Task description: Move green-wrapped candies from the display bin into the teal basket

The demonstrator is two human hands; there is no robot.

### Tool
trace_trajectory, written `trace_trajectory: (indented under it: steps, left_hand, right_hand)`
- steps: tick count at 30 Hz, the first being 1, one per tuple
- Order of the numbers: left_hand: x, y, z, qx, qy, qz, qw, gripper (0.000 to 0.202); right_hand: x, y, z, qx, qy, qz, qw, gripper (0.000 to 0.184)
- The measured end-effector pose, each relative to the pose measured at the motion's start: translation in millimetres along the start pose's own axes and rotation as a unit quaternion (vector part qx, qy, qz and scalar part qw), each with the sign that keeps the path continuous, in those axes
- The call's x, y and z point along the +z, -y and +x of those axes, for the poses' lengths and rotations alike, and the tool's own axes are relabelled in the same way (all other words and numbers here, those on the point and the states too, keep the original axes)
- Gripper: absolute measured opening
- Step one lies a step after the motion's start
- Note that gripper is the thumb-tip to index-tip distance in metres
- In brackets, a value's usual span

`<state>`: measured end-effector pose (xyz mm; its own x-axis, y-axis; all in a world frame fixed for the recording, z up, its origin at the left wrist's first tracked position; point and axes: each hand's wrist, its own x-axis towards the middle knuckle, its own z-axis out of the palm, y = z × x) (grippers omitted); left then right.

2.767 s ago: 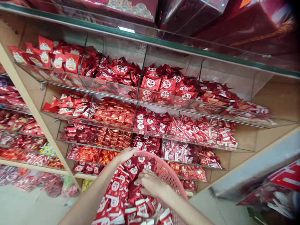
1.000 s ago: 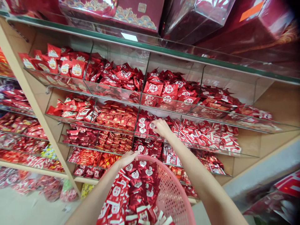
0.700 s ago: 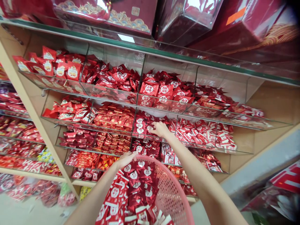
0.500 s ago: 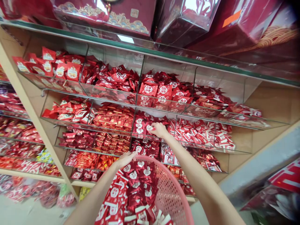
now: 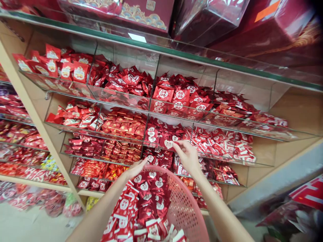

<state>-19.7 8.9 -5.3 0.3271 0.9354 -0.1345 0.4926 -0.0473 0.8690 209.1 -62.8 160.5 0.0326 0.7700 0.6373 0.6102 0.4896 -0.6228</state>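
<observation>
Shelves [image 5: 302, 104] with clear fronts and dividers fill the background, stocked with red packets [image 5: 122, 126]; dark red boxes [image 5: 212, 20] stand on the glass above. Right hand [image 5: 178, 149]: thumb and fingertips pinch one dark red sachet [image 5: 168, 144] with a white label, positioned at the clear front of the second row, above the far rim of the pink basket [image 5: 190, 205]. Left hand [image 5: 136, 169]: placed on the basket's far-left rim; whether the fingers close around it cannot be determined. Basket contents: red-and-white packets at left, heart-labelled sachets at centre; perforated wall exposed at right.
</observation>
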Motion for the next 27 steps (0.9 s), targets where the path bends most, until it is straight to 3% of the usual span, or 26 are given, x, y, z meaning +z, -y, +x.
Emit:
trace_trajectory:
  steps: [4, 7, 10, 13, 17, 22, 27]
  left_hand:
    - [0.3, -1.6, -1.8, -0.004, 0.018, -0.040, 0.999, 0.076]
    - [1.3, -3.3, -1.4, -0.008, 0.017, -0.044, 0.999, 0.078]
    - [2.3, -4.8, 0.3, -0.014, 0.012, -0.042, 0.999, 0.080]
    - [2.8, -5.5, 0.8, -0.017, 0.017, -0.050, 0.998, 0.081]
    - [3.0, -4.1, -0.5, -0.014, 0.015, -0.052, 0.998, 0.078]
    - [3.7, -1.2, 0.6, -0.016, 0.014, -0.045, 0.999, 0.078]
    - [5.3, -0.6, 1.6, -0.018, 0.012, -0.056, 0.998, 0.078]
  right_hand:
    - [26.1, -19.4, -44.3, 0.129, 0.135, 0.129, 0.974, 0.029]
    - [58.3, -43.2, -61.4, 0.227, 0.272, 0.178, 0.918, 0.033]
    - [88.0, -56.8, -65.1, 0.300, 0.346, 0.182, 0.870, 0.030]
    - [111.1, -60.3, -62.7, 0.317, 0.365, 0.171, 0.859, 0.029]
    - [132.7, -63.9, -61.5, 0.312, 0.356, 0.150, 0.868, 0.033]
    - [149.7, -70.2, -66.1, 0.291, 0.334, 0.107, 0.890, 0.037]
    - [154.0, -62.2, -70.7, 0.247, 0.288, 0.037, 0.925, 0.020]
